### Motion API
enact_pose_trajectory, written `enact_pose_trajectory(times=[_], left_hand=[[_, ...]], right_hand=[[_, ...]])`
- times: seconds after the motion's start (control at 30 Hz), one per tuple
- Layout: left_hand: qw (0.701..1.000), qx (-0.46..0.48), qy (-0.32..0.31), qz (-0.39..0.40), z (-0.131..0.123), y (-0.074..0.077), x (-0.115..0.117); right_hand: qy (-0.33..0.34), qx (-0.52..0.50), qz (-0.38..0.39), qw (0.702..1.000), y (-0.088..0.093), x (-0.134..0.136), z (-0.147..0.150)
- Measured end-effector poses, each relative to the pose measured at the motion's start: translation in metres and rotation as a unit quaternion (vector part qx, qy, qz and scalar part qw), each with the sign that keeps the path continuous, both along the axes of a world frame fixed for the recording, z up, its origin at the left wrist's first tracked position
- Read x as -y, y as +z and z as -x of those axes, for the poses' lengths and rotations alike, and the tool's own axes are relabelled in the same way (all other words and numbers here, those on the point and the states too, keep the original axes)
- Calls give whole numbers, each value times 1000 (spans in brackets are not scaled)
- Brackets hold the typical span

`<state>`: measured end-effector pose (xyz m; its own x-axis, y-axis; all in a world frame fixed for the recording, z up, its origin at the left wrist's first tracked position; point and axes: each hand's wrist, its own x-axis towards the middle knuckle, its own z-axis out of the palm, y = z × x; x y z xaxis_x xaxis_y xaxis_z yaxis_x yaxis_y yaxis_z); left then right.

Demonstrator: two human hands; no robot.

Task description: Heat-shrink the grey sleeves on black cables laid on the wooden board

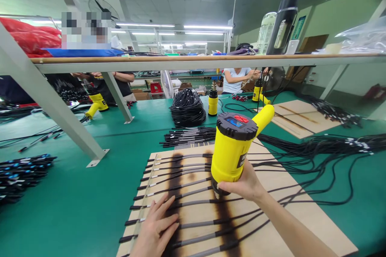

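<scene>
My right hand (245,184) is wrapped round the lower part of a yellow heat gun (227,156). The gun points down, its nozzle just above the black cables (208,202) laid side by side across a wooden board (301,217). Grey sleeves cover a stretch of each cable, with black sections at their ends. Two dark scorched bands (223,213) run across the board under the cables. With fingers stretched out, my left hand (158,225) rests on or just over the cables near their left ends, beside the left scorched band.
A coiled black cable bundle (187,107) and another heat gun (212,102) stand behind the board. Loose cables (346,144) trail right. More cable bundles (24,172) lie left. A shelf (181,64) on slanted metal legs (69,108) spans overhead. Co-workers (237,80) are across the table.
</scene>
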<state>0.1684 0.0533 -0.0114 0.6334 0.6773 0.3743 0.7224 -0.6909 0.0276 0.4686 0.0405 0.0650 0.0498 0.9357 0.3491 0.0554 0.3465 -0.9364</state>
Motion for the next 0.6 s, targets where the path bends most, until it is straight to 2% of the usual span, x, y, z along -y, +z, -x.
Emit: enact_pose_trajectory(times=[0.17,0.37,0.5,0.6], left_hand=[[1000,5,-1,17,3,-3,1],[999,16,-2,29,2,-4,2],[1000,9,-4,27,5,-8,2],[999,19,1,31,4,-10,2]], right_hand=[[38,-9,9,999,-2,2,-1],[-4,-8,-8,1000,-6,-5,-1],[35,-32,9,999,-6,-1,-2],[28,-11,18,999,-6,0,-2]])
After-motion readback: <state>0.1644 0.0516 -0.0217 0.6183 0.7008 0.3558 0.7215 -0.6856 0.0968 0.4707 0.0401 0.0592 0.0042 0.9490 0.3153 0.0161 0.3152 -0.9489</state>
